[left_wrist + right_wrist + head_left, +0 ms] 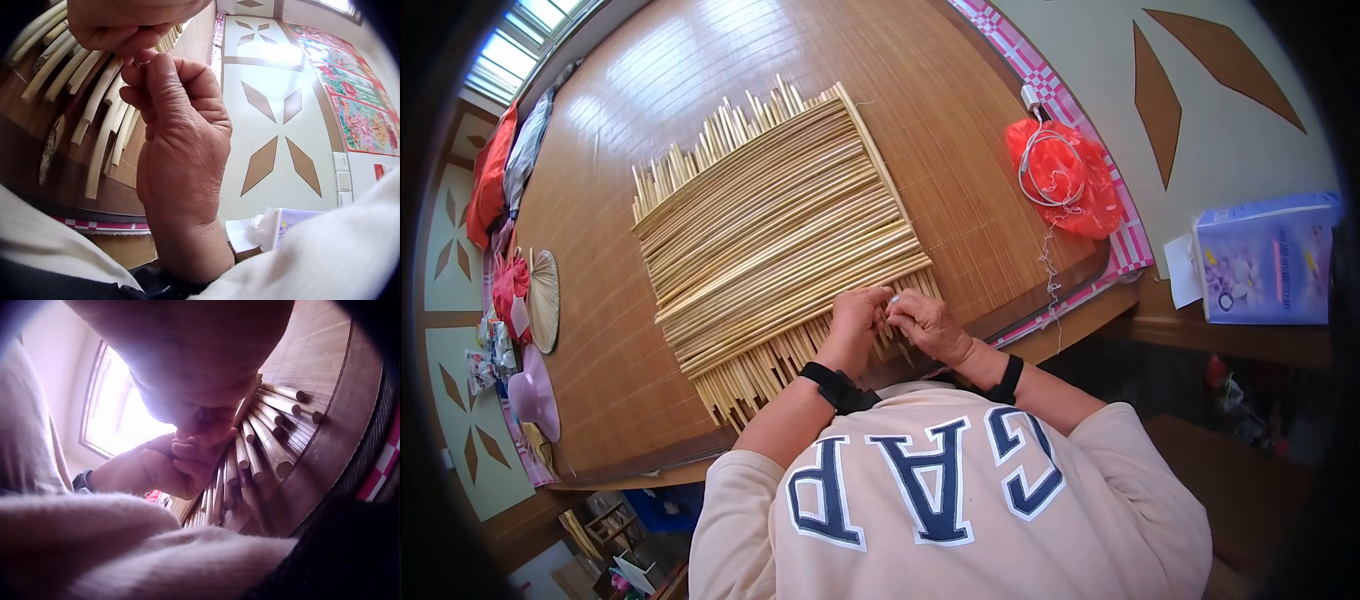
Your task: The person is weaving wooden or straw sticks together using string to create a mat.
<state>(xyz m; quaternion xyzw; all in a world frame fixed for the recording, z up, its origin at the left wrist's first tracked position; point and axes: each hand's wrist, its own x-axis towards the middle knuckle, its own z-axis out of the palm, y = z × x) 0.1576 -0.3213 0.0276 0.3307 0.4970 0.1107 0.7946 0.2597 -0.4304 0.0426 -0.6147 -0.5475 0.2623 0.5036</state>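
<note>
A mat of pale wooden sticks (780,220) lies before me, one layer running across another, with stick ends jutting out along its far and near edges. Over the near edge, close to its right corner, my left hand (860,312) and right hand (932,325) meet fingertip to fingertip. Both curl their fingers and pinch around a small whitish thing (893,299), mostly hidden; I cannot tell its kind. In the left wrist view the right hand (181,125) presses thumb against forefinger. Loose stick ends (269,444) fan out beside the hands in the right wrist view.
A red plastic bag (1080,185) with white cord and string lies at the right edge of the brown table mat (960,190). Beyond it stands a purple tissue pack (1265,265). A hand fan (545,300) and a pink hat (535,392) lie at the left edge.
</note>
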